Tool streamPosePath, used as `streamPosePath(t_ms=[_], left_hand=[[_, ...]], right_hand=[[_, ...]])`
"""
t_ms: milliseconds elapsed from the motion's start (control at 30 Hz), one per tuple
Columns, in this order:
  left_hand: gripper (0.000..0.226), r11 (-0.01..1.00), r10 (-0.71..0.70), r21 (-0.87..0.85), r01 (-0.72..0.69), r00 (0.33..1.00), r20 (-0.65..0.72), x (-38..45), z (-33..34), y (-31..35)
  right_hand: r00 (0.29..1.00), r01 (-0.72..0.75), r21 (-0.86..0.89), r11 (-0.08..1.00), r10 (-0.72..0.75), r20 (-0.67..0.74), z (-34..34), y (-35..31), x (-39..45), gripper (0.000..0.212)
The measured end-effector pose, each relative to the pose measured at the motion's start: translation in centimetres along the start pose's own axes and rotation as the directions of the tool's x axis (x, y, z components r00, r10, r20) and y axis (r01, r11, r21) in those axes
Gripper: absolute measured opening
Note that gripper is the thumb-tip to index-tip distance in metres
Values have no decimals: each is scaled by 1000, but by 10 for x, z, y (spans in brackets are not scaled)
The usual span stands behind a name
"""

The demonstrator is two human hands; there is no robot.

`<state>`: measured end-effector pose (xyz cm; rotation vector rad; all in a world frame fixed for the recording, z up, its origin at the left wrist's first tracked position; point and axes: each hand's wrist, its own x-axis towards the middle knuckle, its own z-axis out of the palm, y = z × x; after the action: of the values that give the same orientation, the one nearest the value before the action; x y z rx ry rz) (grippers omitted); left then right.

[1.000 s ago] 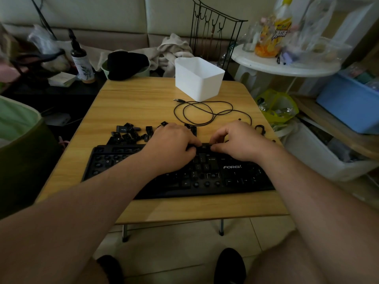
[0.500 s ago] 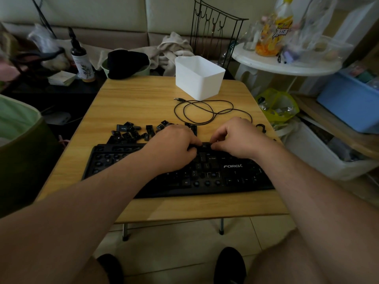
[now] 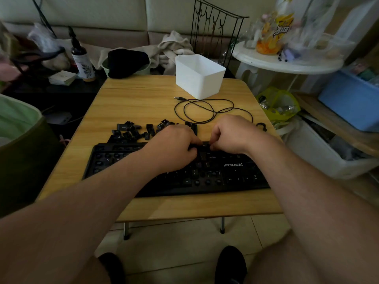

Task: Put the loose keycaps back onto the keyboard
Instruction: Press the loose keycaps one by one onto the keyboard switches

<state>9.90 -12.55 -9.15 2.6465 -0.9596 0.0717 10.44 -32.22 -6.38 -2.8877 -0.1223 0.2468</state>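
Seating: we pinched one keycap (image 3: 205, 143) between left hand (image 3: 174, 148) and right hand (image 3: 229, 136), at the keyboard (image 3: 233, 171) top row.
Advice: square it, then press evenly.

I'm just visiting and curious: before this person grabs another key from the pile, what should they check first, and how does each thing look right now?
1. Key being fitted is fully seated: cannot tell; the left hand and right hand pinch a keycap at the keyboard's top row, their fingers hiding its seat.
2. Keyboard lies flat on the table: ok.
3. Loose keycaps within reach: ok, heaped just behind the keyboard, left of the hands.
4. Cable clear of the pile: ok, coiled further back.
5. Empty sockets visible: ok, several show in the lower rows.
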Motion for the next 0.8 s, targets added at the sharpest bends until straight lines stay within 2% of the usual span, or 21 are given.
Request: streamPosePath(t_ms=[67,200,367,533,667,800], left_hand=[[36,1000,-1,-6,1,1000,-3,0,-1,0],[36,999,-26,-30,25,999,-29,-1,-2,0],[32,993,-105,-64,103,994,-24,-1,-11,-5],[29,977,-206,-72,202,977,-53,1,-21,-27],[29,965,-258,-59,254,965,-56,0,-23,-34],[29,967,-248,-68,244,967,-52,0,-23,-32]], right_hand=[[1000,-1,32,999,1,2,1,2,0,21],[998,-20,218,976,34,-58,3,7,2,18],[998,-62,236,970,62,10,3,6,10,16],[979,-21,276,961,76,-189,17,-10,26,2],[987,28,252,967,13,-162,26,-19,38,15],[985,6,198,980,28,-171,25,-13,40,10]])
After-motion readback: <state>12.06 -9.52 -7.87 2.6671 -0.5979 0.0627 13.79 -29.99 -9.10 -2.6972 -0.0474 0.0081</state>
